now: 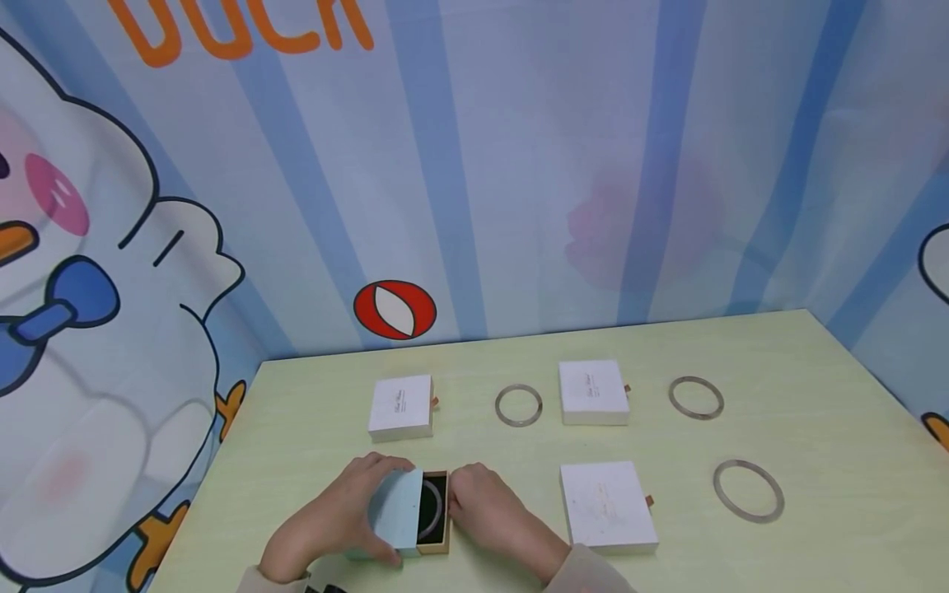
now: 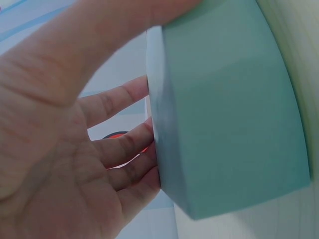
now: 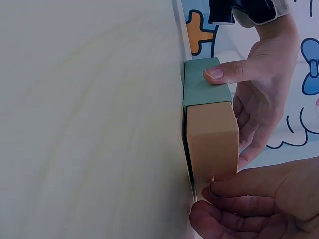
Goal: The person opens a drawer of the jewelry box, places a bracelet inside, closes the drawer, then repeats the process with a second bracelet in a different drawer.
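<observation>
A mint-green box sleeve lies near the table's front, with its tan drawer partly slid out to the right. Inside the drawer's dark lining sits a bangle, half covered by the sleeve. My left hand holds the sleeve, thumb on the near side and fingers across the far side. At the drawer's right end, my right hand has its thumb and curled fingers pinched together on the end, where a pull tab is mostly hidden by the fingertips. The left wrist view shows the sleeve's green side close up.
White boxes with small brown tabs stand around: one at back left, one at back middle, one at front right. Bangles lie on the table beside them, at the middle, back right and right.
</observation>
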Motion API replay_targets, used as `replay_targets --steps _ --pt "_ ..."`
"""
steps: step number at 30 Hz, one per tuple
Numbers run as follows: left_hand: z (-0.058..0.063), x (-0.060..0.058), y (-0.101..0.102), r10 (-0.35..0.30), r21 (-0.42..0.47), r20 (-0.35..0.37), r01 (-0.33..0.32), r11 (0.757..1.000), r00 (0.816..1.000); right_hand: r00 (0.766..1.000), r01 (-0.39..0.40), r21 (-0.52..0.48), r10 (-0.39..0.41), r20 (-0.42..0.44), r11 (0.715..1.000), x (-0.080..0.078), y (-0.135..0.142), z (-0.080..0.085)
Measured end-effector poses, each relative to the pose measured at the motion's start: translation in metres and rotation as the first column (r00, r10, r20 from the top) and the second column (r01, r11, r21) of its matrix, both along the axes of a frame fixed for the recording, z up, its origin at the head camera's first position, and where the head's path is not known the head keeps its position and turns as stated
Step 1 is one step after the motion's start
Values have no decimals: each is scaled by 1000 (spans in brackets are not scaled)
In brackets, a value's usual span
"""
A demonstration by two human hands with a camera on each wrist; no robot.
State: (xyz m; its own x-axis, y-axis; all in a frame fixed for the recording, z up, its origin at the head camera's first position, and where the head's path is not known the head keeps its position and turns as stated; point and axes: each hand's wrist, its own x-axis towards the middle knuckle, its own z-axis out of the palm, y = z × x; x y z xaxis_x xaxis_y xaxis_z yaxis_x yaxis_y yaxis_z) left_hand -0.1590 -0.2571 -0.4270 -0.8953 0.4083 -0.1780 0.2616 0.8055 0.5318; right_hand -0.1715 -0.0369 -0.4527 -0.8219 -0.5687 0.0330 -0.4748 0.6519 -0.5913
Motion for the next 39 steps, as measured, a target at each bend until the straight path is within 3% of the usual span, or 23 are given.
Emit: replay_targets --steps 12,24,30,39 --pt "0 1 -1 -17 17 -14 18 1000 1000 998 2 -15 -1 58 1000 0 -4 0" --pt "2 1 0 -14 17 -6 14 1000 1000 1000 -5 -20 6 25 1000 0 -9 -1" --pt "2 0 0 -1 13 14 1 1000 1000 998 -13 -41 15 63 999 -2 -11 -3" --pt "1 1 -1 -21 25 -12 22 999 1000 996 -12 -51 17 91 999 -4 -14 -5"
